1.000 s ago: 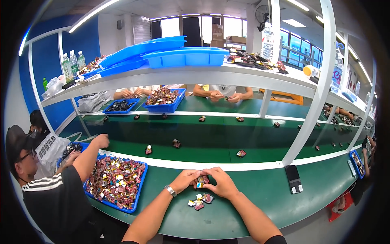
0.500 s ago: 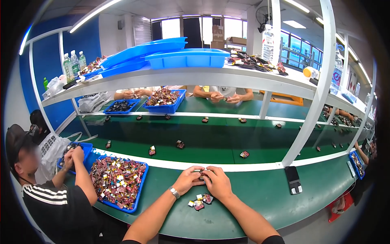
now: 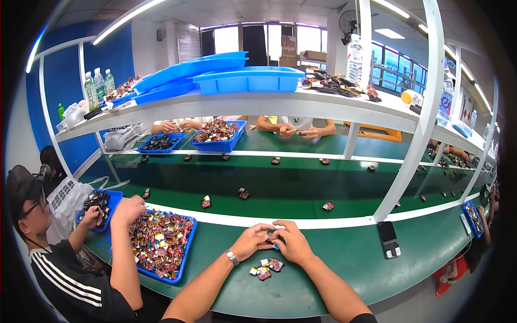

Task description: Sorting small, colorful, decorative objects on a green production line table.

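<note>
In the head view, the left hand [image 3: 247,242] and the right hand [image 3: 293,243] meet over the green table [image 3: 344,258], fingertips drawn in narrowly on one small dark part [image 3: 271,236] between them. Its long axis cannot be told, as the fingers cover most of it (a scrap of blue shows below, by the right hand's fingers). Toward the wearer from this grip, just beside it and apart from it, lies a loose cluster of reddish boards [image 3: 264,273] with pale tabs; the right hand appears nearer to its closest piece. Left of the grip, past the wristwatch [image 3: 231,256], a blue tray [image 3: 187,250] is heaped with similar pieces [image 3: 159,242], and a co-worker's hand [image 3: 128,210] is above its far left corner. Well to the grip's right lies a black case [image 3: 388,239].
</note>
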Demonstrator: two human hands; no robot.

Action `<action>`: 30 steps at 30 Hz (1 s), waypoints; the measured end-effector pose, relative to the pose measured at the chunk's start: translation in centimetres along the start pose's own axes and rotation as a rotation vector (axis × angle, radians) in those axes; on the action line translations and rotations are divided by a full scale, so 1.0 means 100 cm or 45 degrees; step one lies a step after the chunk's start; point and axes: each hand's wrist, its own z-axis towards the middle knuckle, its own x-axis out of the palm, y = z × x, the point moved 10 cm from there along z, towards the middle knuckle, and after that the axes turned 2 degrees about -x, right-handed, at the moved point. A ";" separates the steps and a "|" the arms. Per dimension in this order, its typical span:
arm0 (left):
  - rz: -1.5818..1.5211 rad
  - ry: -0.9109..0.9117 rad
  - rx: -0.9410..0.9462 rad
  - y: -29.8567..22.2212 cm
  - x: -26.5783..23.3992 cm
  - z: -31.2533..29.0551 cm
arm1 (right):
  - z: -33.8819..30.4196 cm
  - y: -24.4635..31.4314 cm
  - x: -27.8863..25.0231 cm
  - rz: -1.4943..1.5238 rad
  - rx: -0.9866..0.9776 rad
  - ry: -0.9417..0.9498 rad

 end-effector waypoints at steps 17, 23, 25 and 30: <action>0.075 -0.051 0.004 0.003 -0.001 0.003 | -0.003 -0.003 0.004 -0.144 -0.064 0.004; 0.055 0.084 0.051 -0.002 0.004 -0.002 | -0.004 -0.006 0.003 -0.034 0.031 -0.109; 0.104 0.117 0.079 -0.004 0.006 -0.002 | -0.004 -0.007 0.001 -0.021 0.047 -0.130; 0.049 0.108 0.016 0.001 0.005 -0.001 | -0.007 -0.010 0.000 0.006 0.063 -0.101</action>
